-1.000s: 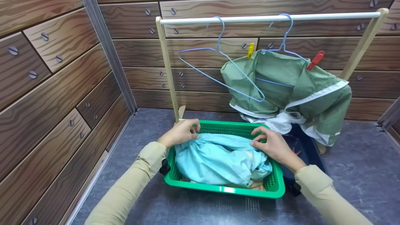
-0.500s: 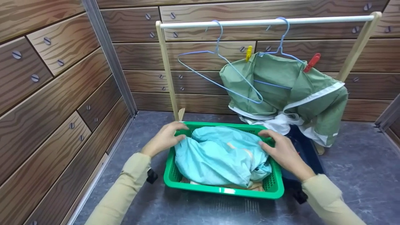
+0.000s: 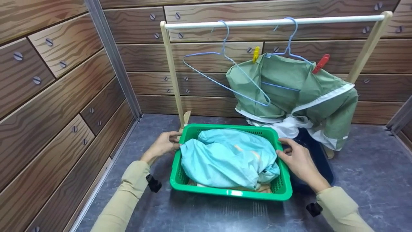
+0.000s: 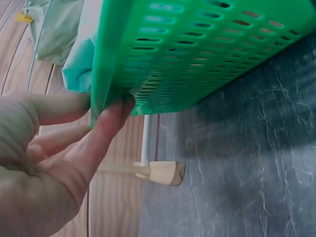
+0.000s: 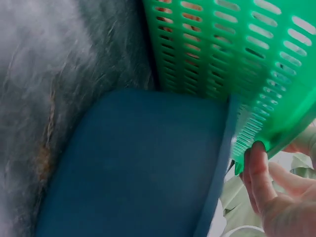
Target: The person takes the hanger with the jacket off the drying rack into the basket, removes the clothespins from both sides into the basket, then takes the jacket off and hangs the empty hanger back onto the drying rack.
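Observation:
A green plastic basket (image 3: pixel 212 190) sits in front of me with a crumpled light-blue garment (image 3: pixel 222 161) inside. My left hand (image 3: pixel 161 145) grips the basket's left rim; in the left wrist view, its fingers and thumb are on either side of that rim. On the opposite side, my right hand (image 3: pixel 299 159) holds the right rim, with fingertips tucked under the lip in the right wrist view. Some tan cloth (image 3: pixel 265 188) peeks out beneath the blue garment. What lies deeper in the basket is hidden.
A dark blue bin (image 5: pixel 143 163) stands right beside the basket. Behind, a rack with a white bar (image 3: pixel 257 23) carries a bare blue hanger (image 3: pixel 206 52) and a green garment (image 3: pixel 280 74), clipped by a yellow clothespin (image 3: pixel 256 54) and a red clothespin (image 3: pixel 321 63).
Both hands have let go of the blue garment and moved outward to the basket's side rims. The garment has settled in the basket, which has shifted slightly away from me.

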The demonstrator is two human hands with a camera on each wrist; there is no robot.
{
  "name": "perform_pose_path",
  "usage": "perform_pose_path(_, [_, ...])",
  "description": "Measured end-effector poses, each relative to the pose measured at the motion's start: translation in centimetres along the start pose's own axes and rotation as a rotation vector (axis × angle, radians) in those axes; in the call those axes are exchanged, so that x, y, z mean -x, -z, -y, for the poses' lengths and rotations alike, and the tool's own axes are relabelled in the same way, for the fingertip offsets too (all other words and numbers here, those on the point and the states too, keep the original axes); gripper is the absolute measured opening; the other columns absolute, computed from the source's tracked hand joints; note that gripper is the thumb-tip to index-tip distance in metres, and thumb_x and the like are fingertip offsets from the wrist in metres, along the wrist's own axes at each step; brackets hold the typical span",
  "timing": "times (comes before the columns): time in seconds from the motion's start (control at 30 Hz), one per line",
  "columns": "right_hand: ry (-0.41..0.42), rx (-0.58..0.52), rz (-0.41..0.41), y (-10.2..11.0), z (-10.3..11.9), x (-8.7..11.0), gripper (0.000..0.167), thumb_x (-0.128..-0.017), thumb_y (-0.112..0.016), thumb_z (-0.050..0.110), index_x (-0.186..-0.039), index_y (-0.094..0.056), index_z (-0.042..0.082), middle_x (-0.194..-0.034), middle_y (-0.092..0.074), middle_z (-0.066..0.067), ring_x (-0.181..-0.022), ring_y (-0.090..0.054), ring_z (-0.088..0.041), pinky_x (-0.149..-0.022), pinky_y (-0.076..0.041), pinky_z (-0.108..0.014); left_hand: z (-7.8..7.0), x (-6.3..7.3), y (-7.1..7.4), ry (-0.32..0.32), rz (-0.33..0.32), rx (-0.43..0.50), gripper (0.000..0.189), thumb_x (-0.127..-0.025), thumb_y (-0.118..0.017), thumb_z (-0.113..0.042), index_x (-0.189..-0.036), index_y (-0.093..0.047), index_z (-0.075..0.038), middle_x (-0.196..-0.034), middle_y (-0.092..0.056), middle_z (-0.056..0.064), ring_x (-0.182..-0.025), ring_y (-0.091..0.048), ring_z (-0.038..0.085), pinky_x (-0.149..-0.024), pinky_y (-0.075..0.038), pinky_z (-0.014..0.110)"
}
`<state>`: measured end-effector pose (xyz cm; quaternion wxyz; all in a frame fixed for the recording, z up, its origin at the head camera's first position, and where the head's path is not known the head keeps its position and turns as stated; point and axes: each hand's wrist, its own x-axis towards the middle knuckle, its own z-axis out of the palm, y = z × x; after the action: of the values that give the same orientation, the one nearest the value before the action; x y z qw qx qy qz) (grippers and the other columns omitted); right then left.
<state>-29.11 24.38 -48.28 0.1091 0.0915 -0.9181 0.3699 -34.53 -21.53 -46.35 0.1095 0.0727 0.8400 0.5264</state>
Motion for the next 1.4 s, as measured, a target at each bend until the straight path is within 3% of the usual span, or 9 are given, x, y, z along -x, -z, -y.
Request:
perform_pose_path(0.4, [0.002,-0.069,-0.01,-0.5,-0.9,-2.2,0.044,-0.097,-0.064,0.023,-0.136,-0.055,0.003,-0.113,-0.066,-0.019,-0.096,-0.065,-0.029,-0.076,-0.051,-0.039,0.9,-2.5,-0.2,-0.028,-0.096,0.07,0.048,-0.091,-0.058,0.002,-0.139,-0.051,0.001,-0.118,-0.065,0.019,-0.091,-0.066,0.024,-0.076,-0.054,0.043])
perform_pose_path(0.57, [-0.001,-0.07,-0.014,-0.5,-1.3,-2.2,0.045,-0.098,-0.063,0.025,-0.136,-0.055,0.003,-0.118,-0.064,-0.019,-0.099,-0.064,-0.029,-0.077,-0.051,-0.036,1.2,-2.6,-0.7,-0.037,-0.12,0.095,0.047,-0.092,-0.06,0.0,-0.139,-0.052,0.001,-0.119,-0.065,0.019,-0.093,-0.066,0.024,-0.076,-0.054,0.043])
perform_pose_path(0.87, [0.002,-0.062,-0.035,-0.2,-1.6,-2.1,0.044,-0.098,-0.064,0.026,-0.135,-0.056,0.005,-0.111,-0.066,-0.015,-0.095,-0.064,-0.026,-0.073,-0.05,-0.027,1.7,-2.6,-1.3,-0.085,-0.139,0.171,0.047,-0.092,-0.06,0.0,-0.138,-0.052,0.003,-0.12,-0.065,0.021,-0.082,-0.065,0.016,-0.068,-0.053,0.034])
perform_pose_path(1.0, [0.009,-0.063,-0.063,-0.2,-1.7,-2.1,0.043,-0.097,-0.064,0.027,-0.134,-0.057,0.005,-0.108,-0.067,-0.015,-0.094,-0.064,-0.025,-0.073,-0.05,-0.026,1.7,-2.8,-1.4,-0.107,-0.127,0.216,0.047,-0.093,-0.061,-0.003,-0.139,-0.051,0.003,-0.124,-0.062,0.023,-0.085,-0.065,0.014,-0.069,-0.054,0.032])
perform_pose_path(1.13, [0.028,-0.037,-0.079,-0.1,-1.7,-1.9,0.046,-0.099,-0.06,0.033,-0.137,-0.055,0.007,-0.115,-0.065,-0.014,-0.095,-0.063,-0.023,-0.074,-0.048,-0.03,1.3,-2.6,-1.1,-0.12,-0.116,0.191,0.043,-0.098,-0.056,-0.004,-0.138,-0.048,0.009,-0.125,-0.059,0.028,-0.091,-0.066,0.027,-0.071,-0.056,0.039])
perform_pose_path(1.27, [0.071,-0.022,-0.138,0.6,-1.7,-1.3,0.046,-0.1,-0.057,0.036,-0.138,-0.053,0.01,-0.117,-0.065,-0.013,-0.094,-0.062,-0.018,-0.075,-0.047,-0.024,0.2,-2.3,-0.3,-0.188,-0.249,0.079,0.033,-0.1,-0.055,-0.006,-0.129,-0.056,0.01,-0.118,-0.062,0.025,-0.101,-0.061,0.036,-0.083,-0.052,0.044])
perform_pose_path(1.4, [0.114,-0.04,-0.194,1.7,-1.5,-0.6,0.037,-0.101,-0.056,0.03,-0.134,-0.058,0.014,-0.108,-0.067,-0.009,-0.09,-0.06,-0.005,-0.074,-0.044,-0.013,-0.2,-3.8,1.7,-0.269,-0.395,-0.029,0.032,-0.098,-0.06,-0.011,-0.126,-0.06,0.005,-0.124,-0.061,0.02,-0.115,-0.056,0.03,-0.096,-0.044,0.042])
